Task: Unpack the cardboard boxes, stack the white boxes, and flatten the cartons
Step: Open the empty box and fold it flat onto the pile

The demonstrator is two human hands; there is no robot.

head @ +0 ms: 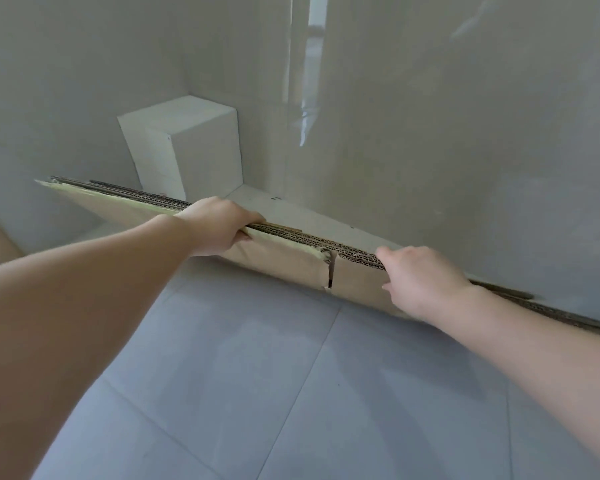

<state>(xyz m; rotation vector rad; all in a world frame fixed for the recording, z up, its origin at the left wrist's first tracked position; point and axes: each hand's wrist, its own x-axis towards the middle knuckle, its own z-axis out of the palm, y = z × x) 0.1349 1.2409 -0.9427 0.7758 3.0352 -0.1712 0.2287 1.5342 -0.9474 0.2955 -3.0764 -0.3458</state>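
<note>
Against the glossy wall, flattened cartons [284, 258] standing on edge on the tiled floor [257, 375], left hand [219, 230] curled over their top edge, right hand [420, 282] pinching the same edge further right, white boxes [184, 147] stacked in the corner at eleven o'clock.

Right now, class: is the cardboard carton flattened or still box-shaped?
Flattened: the carton stands on edge against the wall, its corrugated layers pressed together, gripped by both hands.

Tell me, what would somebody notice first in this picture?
Two bare arms reach to a flattened cardboard carton standing on edge along the wall. The left hand grips its top edge, and the right hand holds it farther right. Behind, in the corner, white boxes sit stacked.
</note>
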